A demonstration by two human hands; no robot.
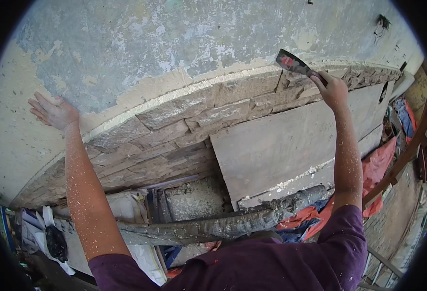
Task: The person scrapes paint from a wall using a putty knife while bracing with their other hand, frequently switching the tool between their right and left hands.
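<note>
gripping a scraper [293, 63] in the right hand [332, 89], holding its blade against the top edge of the stone cladding [174, 131]. pressing the left hand [53, 112], open with fingers spread, flat on the wall [150, 39]. seeing several courses already set, the patchy surface above lying bare.

The left hand [53, 112] lies flat on the wall [174, 34]; the right hand [331, 89] holds a scraper [293, 64] against the stone cladding [184, 126].

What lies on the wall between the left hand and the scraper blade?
In the head view, a pale mortar strip and the top row of stone cladding run between the left hand and the scraper; no other tool lies there.
</note>
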